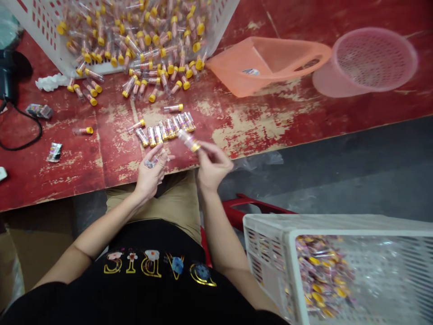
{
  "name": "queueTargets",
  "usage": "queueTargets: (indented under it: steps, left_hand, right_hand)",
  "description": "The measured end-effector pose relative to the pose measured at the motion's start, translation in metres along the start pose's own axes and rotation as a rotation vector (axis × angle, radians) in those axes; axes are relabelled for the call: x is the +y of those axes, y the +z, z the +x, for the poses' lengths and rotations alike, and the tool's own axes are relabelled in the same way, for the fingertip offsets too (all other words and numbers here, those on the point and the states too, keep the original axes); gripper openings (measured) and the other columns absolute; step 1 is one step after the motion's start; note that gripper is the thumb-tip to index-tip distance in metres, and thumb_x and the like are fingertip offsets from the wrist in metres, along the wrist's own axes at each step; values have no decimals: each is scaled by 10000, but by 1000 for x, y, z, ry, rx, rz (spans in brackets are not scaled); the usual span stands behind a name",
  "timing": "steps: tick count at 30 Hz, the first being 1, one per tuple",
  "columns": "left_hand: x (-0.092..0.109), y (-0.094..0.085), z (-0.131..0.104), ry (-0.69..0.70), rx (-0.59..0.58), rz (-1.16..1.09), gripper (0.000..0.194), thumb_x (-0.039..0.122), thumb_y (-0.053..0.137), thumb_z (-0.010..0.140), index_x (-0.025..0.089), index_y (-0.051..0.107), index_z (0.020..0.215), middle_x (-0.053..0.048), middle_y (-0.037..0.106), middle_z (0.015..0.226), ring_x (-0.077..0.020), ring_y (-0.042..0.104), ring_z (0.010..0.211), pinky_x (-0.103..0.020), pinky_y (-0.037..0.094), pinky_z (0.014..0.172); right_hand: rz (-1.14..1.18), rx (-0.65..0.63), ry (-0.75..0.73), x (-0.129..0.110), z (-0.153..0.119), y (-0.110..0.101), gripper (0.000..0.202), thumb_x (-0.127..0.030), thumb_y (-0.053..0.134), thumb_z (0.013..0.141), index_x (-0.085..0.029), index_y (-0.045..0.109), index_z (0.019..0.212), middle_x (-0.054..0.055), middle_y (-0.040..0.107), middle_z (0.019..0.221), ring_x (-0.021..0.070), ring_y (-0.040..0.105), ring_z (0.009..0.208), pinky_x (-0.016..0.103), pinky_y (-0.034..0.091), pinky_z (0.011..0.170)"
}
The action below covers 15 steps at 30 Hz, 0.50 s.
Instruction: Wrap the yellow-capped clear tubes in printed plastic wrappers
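My right hand pinches a small clear tube with a yellow cap, blurred by motion, above the table's near edge. To its left, my left hand is partly curled around small clear plastic pieces with some printing; their exact kind is too small to tell. Just beyond both hands lies a slanting row of wrapped tubes, side by side. Two loose yellow-capped tubes, one near and one farther, lie beside that row.
A white basket at the back spills many yellow-capped tubes onto the red table. Rightward lie an orange scoop and a pink mesh basket. A black corded device stands left. Another white crate holds wrapped tubes, lower right.
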<state>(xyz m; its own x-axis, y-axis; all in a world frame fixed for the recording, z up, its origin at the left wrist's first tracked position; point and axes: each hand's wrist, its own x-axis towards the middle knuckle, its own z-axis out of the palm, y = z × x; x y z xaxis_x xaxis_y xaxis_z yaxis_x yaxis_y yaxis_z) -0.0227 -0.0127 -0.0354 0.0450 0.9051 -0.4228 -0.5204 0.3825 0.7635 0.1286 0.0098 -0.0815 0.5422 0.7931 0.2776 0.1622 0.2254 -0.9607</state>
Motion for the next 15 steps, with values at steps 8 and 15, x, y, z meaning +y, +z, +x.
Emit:
queueTargets:
  steps: [8,15]
  left_hand:
    - [12,-24,6,-96,98,-101,327,438,751,812,146,641,911,-47,710,785,-12,321,413,-159,239,392]
    - [14,-34,14,-78,86,-183,303,437,648,907,157,680,1017,1,626,675,-24,358,414,-165,267,410]
  right_hand:
    - [-321,-143,-85,85,88,3,181,-278,660,844,-153,730,954,82,721,972,212,653,958,450,532,946]
    - [-65,-681,-9,-7,37,48,263,-487,675,867,-226,696,892,25,686,850,156,638,772,314,548,739]
